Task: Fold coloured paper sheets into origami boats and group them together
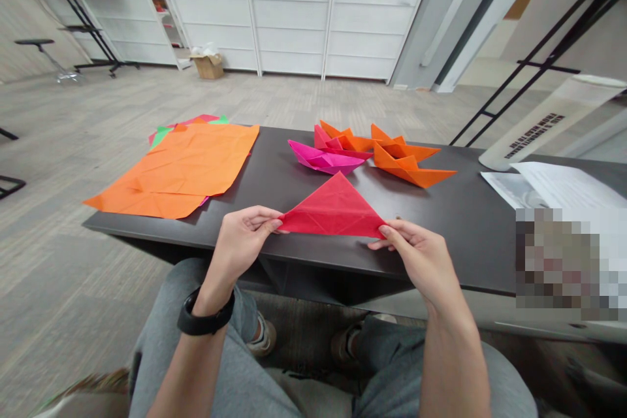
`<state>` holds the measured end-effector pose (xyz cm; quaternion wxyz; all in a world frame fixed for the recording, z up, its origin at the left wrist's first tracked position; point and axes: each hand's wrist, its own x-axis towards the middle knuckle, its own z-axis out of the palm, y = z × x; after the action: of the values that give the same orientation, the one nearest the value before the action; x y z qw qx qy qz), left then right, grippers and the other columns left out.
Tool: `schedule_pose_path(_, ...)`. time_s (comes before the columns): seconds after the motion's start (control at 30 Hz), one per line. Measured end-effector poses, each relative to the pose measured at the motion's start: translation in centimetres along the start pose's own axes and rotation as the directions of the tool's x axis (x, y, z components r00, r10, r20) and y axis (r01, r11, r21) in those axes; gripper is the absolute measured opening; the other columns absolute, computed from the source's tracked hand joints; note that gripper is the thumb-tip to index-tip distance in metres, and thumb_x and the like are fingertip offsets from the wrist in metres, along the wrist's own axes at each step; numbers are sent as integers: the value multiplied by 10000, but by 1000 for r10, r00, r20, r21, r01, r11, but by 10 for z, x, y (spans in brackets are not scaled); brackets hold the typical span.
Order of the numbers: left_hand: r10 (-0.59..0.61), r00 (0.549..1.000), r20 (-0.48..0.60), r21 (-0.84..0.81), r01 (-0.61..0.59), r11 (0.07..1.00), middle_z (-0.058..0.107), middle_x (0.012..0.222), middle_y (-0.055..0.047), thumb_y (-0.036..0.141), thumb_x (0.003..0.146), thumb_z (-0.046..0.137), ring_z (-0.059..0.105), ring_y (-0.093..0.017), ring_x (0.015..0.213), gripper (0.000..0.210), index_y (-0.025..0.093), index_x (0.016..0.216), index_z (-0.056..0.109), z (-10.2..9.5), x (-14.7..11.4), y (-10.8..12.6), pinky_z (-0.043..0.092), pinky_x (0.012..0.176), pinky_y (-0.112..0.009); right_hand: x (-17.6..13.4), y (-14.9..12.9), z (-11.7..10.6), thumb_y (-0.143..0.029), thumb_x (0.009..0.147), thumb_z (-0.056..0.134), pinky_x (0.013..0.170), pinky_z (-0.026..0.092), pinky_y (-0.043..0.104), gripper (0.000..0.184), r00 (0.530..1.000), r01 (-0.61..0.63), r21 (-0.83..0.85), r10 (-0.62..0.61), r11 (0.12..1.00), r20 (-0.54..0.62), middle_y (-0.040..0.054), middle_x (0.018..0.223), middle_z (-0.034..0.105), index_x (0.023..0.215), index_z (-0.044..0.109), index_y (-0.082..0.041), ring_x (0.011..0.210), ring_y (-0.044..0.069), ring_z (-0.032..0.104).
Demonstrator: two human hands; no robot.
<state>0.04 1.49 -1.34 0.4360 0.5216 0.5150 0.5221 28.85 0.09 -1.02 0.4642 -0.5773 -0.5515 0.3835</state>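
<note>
A red sheet of paper folded into a triangular hat shape is held up over the near edge of the dark table, its point facing away from me. My left hand pinches its left lower corner between thumb and fingers. At the opposite corner my right hand grips with thumb and forefinger, other fingers tucked below. Just beyond the paper sit several folded paper boats: a magenta one, a pinkish-red one partly hidden behind it, and orange ones to the right.
A stack of creased paper sheets, orange on top, lies at the table's left. Printed papers and a white cylinder with lettering are at the right, near a blurred-out patch. A cardboard box stands on the floor by white cabinets.
</note>
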Motion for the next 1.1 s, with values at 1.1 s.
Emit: schedule_pose_path(1.1, 24, 973, 230, -395, 71, 916, 765, 963, -76, 317, 747, 848, 780, -247, 848, 366, 160, 1019, 660, 25, -21, 20, 648, 705, -304, -15, -24, 26, -495, 780, 768, 440, 482, 237, 347, 997, -46, 255, 61, 966, -49, 85, 656, 759, 858, 780, -158, 509, 179, 677)
